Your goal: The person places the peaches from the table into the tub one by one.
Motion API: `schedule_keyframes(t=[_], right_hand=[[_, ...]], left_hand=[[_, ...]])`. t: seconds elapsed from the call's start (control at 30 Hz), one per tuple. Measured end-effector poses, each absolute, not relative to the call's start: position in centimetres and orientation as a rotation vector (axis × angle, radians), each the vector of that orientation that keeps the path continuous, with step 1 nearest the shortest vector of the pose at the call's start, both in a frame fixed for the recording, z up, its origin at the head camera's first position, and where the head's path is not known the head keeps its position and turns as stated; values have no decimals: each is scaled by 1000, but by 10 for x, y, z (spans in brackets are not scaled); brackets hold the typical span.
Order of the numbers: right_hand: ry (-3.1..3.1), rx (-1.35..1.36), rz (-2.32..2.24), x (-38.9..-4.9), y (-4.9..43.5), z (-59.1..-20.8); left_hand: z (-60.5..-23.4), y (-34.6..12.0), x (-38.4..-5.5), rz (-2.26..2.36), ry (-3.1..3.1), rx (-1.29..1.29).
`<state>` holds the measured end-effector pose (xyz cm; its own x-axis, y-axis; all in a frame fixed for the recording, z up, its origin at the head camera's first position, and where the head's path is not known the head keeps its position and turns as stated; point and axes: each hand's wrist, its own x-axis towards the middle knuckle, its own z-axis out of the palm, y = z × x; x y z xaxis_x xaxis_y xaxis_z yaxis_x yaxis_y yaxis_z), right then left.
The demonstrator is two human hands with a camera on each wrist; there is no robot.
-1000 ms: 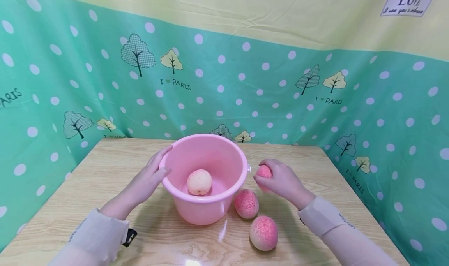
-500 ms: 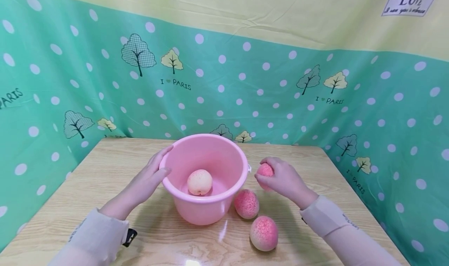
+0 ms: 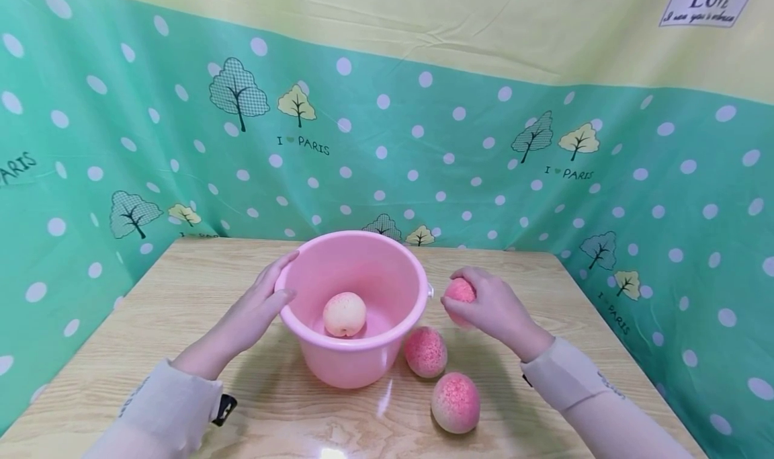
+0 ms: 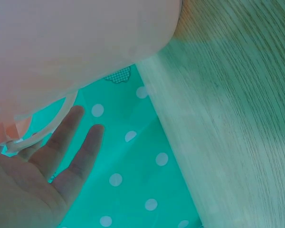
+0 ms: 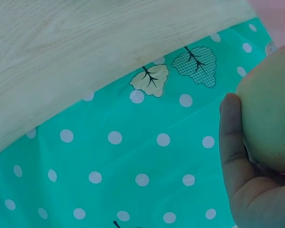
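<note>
In the head view my left hand (image 3: 256, 311) holds the left rim of a pink bucket (image 3: 347, 359), its thumb at the rim. The left wrist view shows two fingers of that hand (image 4: 35, 183) stretched beside the bucket's wall and its pale handle (image 4: 52, 124). Inside the bucket lies a pale peach (image 3: 344, 314). To the right of the bucket, my right hand (image 3: 492, 308) grips a pink peach (image 3: 461, 294). Seen from the right wrist, this peach (image 5: 270, 111) has a pale greenish side, with a finger along it. Part of it is cut off by the frame.
Two more pink-speckled peaches stand on the wooden table (image 3: 290, 419): one peach (image 3: 426, 352) close to the bucket's right side, another peach (image 3: 455, 403) nearer the front. A green and yellow patterned cloth (image 3: 387, 143) hangs behind the table and along both sides.
My right hand has shifted very slightly to the right with the peach in it. The left hand, the bucket and the other peaches have kept their places.
</note>
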<state>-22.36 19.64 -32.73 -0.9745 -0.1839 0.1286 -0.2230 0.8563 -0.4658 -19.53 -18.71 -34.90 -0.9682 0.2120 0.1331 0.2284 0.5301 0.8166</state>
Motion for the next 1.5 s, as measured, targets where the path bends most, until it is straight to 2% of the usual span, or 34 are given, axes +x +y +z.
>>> schedule_keyframes(t=[1.5], right_hand=[[-2785, 387, 822, -214, 191, -287]], left_hand=[[-349, -187, -195, -1460, -2738, -382]])
